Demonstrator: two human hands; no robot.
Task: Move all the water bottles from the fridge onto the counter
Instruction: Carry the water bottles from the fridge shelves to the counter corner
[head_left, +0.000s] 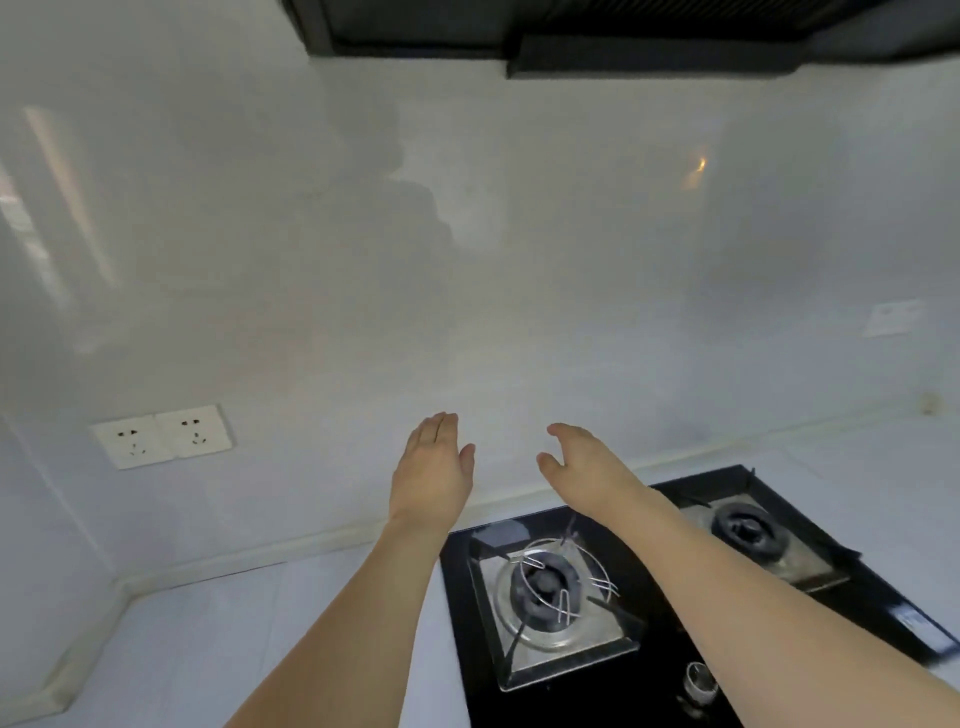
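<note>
Both my arms reach forward over a white counter (218, 639) toward the white wall. My left hand (434, 467) is held out with straight fingers and holds nothing. To its right, my right hand (584, 465) has relaxed, slightly bent fingers and is also empty. No water bottle and no fridge are in view.
A black gas hob (639, 597) with two burners lies in the counter under my right forearm, with a round knob (698, 680) at its front. A double wall socket (161, 435) sits on the left wall. A dark extractor hood (597, 36) hangs at the top.
</note>
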